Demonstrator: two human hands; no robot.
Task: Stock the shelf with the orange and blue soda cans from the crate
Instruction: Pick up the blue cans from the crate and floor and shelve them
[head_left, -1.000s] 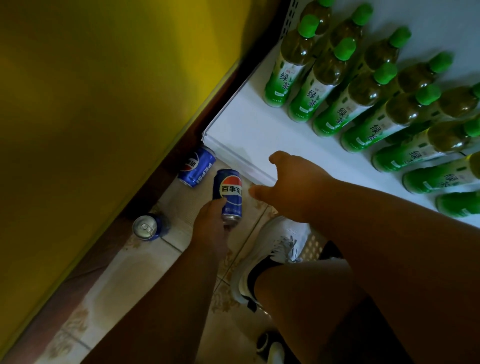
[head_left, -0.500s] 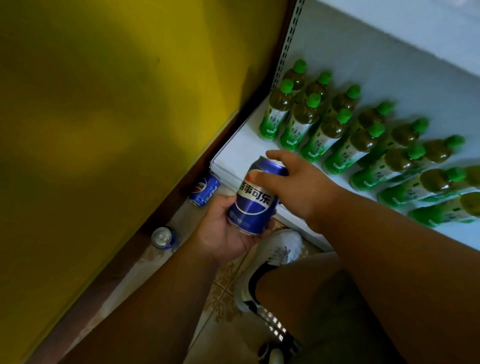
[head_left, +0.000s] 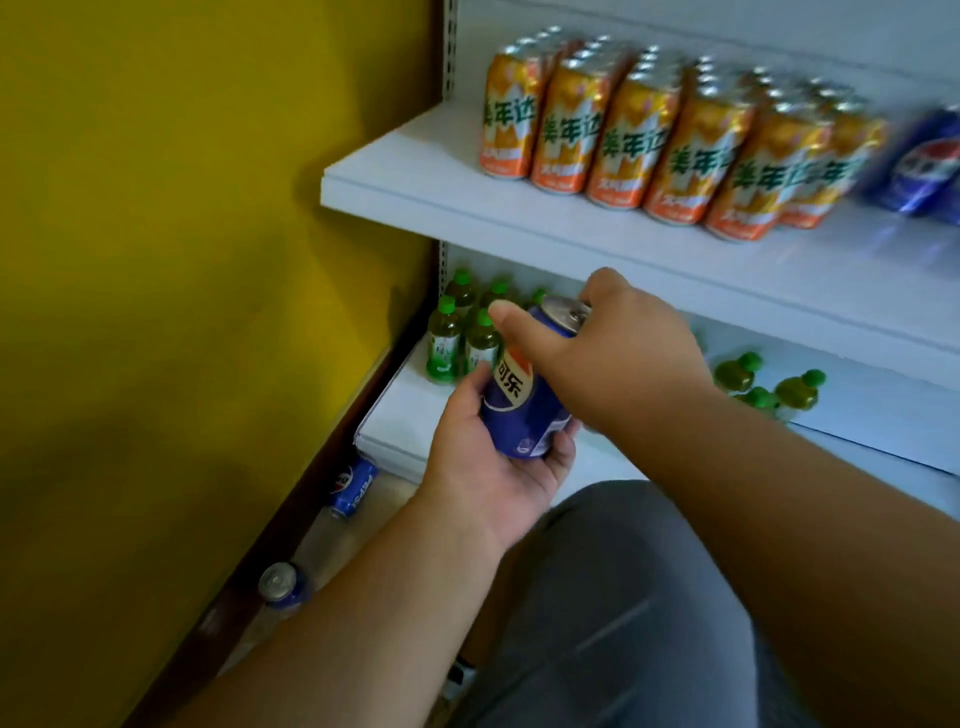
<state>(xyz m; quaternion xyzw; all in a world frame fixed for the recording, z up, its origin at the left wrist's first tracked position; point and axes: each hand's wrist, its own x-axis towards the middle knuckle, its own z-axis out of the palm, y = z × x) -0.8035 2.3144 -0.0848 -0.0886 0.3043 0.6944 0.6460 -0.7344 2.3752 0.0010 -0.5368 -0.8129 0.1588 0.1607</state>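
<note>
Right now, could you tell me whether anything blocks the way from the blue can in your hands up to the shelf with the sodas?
Nothing visible does. Both hands hold the blue can below the shelf; its front strip and left end are bare beside the orange cans.

We hold the can (head_left: 524, 400) between both hands, left hand (head_left: 488, 457) beneath, right hand (head_left: 618, 358) on top. Above the grip, a shelf (head_left: 415, 176) carries rows of cans (head_left: 644, 140). Behind it stand bottles (head_left: 457, 338); lower left, two cans (head_left: 353, 486) lie on the floor.
</note>
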